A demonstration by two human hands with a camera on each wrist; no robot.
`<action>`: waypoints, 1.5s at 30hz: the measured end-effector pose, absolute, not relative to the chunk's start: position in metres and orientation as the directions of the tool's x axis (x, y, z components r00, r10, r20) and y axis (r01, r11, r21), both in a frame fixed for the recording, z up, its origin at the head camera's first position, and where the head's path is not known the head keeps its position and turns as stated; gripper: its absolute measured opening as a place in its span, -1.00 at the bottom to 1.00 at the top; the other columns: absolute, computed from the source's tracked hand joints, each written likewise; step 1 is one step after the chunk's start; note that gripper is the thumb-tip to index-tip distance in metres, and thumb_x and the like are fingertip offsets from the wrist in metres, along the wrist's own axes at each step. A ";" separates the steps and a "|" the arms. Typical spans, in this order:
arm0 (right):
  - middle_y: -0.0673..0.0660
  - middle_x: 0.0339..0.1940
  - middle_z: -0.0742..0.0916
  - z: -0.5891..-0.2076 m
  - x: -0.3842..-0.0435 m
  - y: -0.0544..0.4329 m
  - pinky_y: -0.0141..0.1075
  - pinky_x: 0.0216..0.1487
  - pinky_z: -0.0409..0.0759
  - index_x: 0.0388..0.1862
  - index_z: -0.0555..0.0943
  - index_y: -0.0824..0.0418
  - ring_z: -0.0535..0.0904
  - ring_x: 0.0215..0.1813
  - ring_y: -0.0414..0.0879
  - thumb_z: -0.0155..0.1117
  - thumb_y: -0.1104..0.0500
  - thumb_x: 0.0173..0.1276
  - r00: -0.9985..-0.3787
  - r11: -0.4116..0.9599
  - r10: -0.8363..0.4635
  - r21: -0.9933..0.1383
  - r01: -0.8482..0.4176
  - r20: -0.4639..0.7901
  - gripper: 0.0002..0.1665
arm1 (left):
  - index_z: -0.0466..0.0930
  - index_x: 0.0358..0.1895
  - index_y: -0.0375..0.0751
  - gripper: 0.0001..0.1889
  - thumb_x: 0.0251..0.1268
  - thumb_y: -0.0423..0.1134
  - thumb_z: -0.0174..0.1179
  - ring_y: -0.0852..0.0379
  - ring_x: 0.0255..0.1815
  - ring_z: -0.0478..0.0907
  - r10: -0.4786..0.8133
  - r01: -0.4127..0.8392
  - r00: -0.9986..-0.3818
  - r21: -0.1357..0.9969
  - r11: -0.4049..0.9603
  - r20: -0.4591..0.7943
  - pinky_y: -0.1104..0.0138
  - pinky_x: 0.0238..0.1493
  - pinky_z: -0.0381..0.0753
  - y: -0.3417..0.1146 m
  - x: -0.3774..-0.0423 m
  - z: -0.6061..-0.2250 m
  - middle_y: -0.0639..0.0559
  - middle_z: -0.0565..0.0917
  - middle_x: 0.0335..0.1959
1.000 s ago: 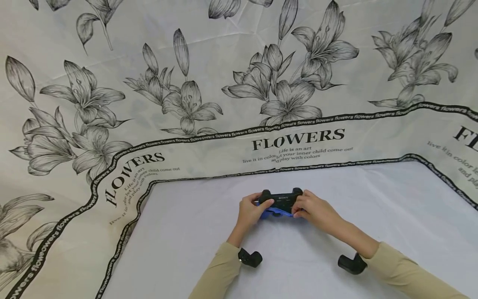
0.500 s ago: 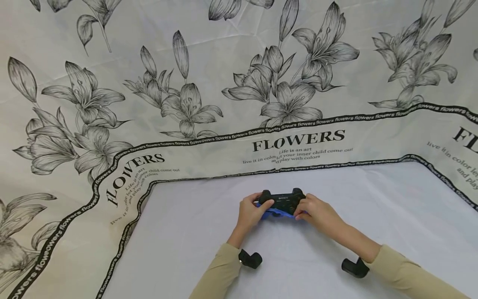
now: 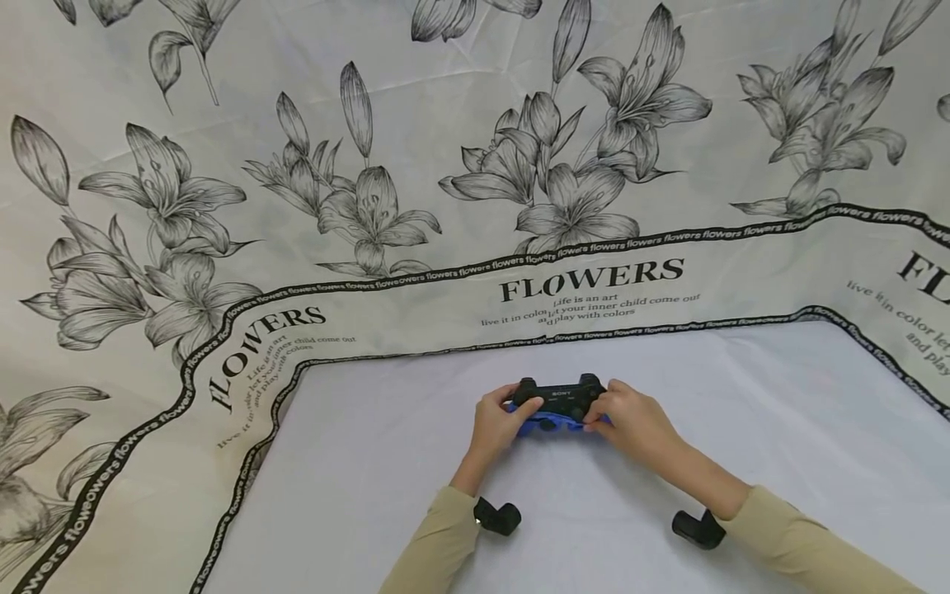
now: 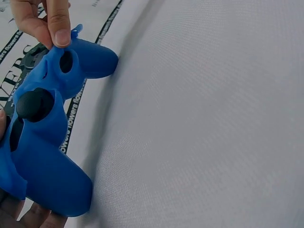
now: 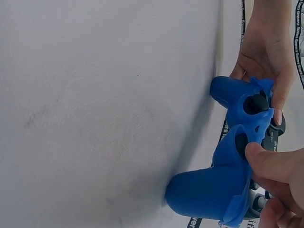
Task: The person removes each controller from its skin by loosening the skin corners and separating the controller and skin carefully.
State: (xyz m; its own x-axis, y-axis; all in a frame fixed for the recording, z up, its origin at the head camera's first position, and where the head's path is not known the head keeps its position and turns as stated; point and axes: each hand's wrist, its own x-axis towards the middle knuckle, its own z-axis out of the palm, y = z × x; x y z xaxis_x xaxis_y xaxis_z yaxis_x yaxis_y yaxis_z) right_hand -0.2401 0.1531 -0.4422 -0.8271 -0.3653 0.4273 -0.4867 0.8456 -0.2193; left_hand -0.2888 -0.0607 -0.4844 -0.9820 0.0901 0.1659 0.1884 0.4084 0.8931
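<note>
A black SONY game controller point(image 3: 560, 396) is held up over the white cloth, its lower part inside a blue silicone cover point(image 4: 54, 166). My left hand point(image 3: 496, 419) grips the left end, thumb on the front face and fingers behind. Pinching the cover's edge by the right stick opening, my right hand point(image 3: 634, 419) is at the other end. In the left wrist view one black thumbstick point(image 4: 35, 105) pokes through its hole. The cover's upper edge lies folded, leaving the controller's top face bare. Some fingers are hidden behind the cover.
White cloth point(image 3: 356, 462) covers the table. Behind it rises a flower-printed curtain point(image 3: 416, 313) with black lettered bands. Black wrist cameras point(image 3: 499, 517) hang under both beige sleeves point(image 3: 438, 540).
The cover's right part, stretched into a straight edge before, now sits lower and shows more blue beneath the controller. My right hand has shifted slightly; the left stays put.
</note>
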 end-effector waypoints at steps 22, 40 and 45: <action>-0.05 -0.39 0.73 -0.440 -0.243 0.120 -0.28 -0.35 0.60 -0.39 0.70 0.08 0.47 -0.29 -0.16 0.62 0.04 -0.13 -0.795 0.843 -0.398 -0.160 -0.514 0.457 -0.68 | 0.60 0.09 -0.34 -0.48 0.17 -0.04 0.34 0.26 -0.47 0.48 0.118 0.227 -0.973 0.903 0.365 0.197 0.51 -0.47 0.44 -0.062 -0.287 -0.487 -0.22 0.70 -0.04; 0.06 -0.51 0.67 -0.437 -0.248 0.104 -0.18 -0.39 0.63 -0.54 0.69 0.17 0.51 -0.33 -0.08 0.57 0.23 -0.10 -0.844 0.880 -0.355 -0.160 -0.447 0.402 -0.82 | 0.61 0.10 -0.32 -0.49 0.16 -0.05 0.35 0.30 -0.49 0.45 0.112 0.215 -0.976 0.902 0.373 0.186 0.51 -0.48 0.44 -0.061 -0.288 -0.490 -0.20 0.70 -0.02; -0.02 -0.54 0.71 -0.445 -0.249 0.105 -0.26 -0.41 0.60 -0.57 0.65 0.14 0.46 -0.37 -0.13 0.56 0.26 -0.13 -0.773 0.857 -0.406 -0.091 -0.508 0.488 -0.80 | 0.61 0.09 -0.31 -0.49 0.15 -0.05 0.36 0.32 -0.56 0.40 0.114 0.214 -0.976 0.908 0.359 0.185 0.51 -0.54 0.39 -0.061 -0.287 -0.489 -0.19 0.70 -0.02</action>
